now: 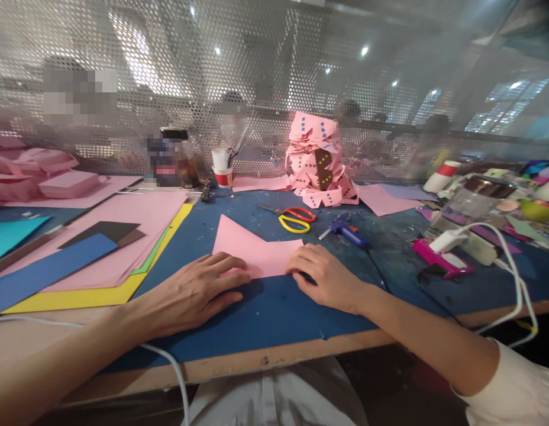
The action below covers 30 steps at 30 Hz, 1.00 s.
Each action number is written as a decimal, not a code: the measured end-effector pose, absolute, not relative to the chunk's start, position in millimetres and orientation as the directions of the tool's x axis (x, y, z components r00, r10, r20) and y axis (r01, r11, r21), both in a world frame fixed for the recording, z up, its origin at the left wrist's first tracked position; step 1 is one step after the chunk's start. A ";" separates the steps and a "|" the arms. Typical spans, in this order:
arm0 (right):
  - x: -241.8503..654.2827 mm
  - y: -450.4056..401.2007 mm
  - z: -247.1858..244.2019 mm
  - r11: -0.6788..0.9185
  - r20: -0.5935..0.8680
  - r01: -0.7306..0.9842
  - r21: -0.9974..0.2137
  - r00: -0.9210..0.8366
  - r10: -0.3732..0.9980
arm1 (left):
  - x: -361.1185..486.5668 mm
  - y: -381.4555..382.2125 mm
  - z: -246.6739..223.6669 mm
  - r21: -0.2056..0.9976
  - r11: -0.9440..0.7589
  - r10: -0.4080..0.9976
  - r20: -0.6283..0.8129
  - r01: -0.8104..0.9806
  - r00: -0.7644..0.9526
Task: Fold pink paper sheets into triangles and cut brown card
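Left of frame, we had a long blue paper strip (pixel 57 273) partly over stacked pink sheets (pixel 154 228). At centre, our left hand (pixel 199 293) rested on a pink paper piece (pixel 261 258) with a dipped top edge, fingers extended, not gripping. Our right hand (pixel 321 275) curled its fingers at the piece's right end; couldn't tell if pinching. Right of centre lay a blue plastic glue gun (pixel 349 232).

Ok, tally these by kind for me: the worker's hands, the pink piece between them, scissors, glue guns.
Left hand and right hand: 2
Pink piece: 1
Scissors: 1 pair
Blue glue gun: 1
Total: 5
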State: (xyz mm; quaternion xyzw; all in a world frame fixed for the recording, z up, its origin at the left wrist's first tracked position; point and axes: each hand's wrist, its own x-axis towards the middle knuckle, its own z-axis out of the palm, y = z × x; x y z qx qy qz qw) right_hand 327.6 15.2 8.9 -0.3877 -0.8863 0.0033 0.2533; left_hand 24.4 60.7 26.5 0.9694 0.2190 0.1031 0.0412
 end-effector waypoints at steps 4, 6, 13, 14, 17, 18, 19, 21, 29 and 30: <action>328.2 15.1 9.4 0.700 0.442 0.686 -0.196 -0.576 0.688 | 23.5 62.0 26.0 0.140 -0.902 0.430 0.197 0.408 0.881; 328.3 15.0 9.6 0.699 0.438 0.687 -0.197 -0.576 0.690 | 20.9 63.5 25.5 0.135 -0.903 0.427 0.200 0.407 0.882; 327.5 15.3 8.6 0.701 0.448 0.682 -0.208 -0.571 0.688 | 2.7 64.5 24.0 0.113 -0.901 0.433 0.248 0.418 0.867; 327.4 15.4 8.5 0.703 0.452 0.680 -0.210 -0.570 0.686 | 1.4 64.0 24.0 0.109 -0.901 0.433 0.251 0.419 0.866; 327.4 15.2 8.6 0.702 0.452 0.680 -0.213 -0.568 0.688 | 1.2 62.7 24.1 0.093 -0.899 0.437 0.242 0.428 0.866; 327.4 15.1 8.8 0.701 0.450 0.681 -0.212 -0.568 0.688 | 2.0 62.4 24.3 0.083 -0.898 0.440 0.235 0.433 0.867; 327.5 14.9 9.1 0.700 0.449 0.683 -0.209 -0.569 0.689 | 3.1 62.3 24.6 0.071 -0.896 0.442 0.224 0.438 0.869; 327.5 14.8 9.5 0.700 0.444 0.685 -0.202 -0.573 0.689 | 5.6 62.4 25.4 0.052 -0.895 0.444 0.204 0.444 0.872; 327.3 15.5 9.4 0.700 0.437 0.685 -0.202 -0.577 0.690 | 7.7 64.2 25.7 0.039 -0.905 0.423 0.205 0.425 0.883; 327.3 15.4 9.6 0.700 0.438 0.684 -0.203 -0.576 0.690 | 7.0 64.5 25.2 0.040 -0.907 0.419 0.206 0.420 0.884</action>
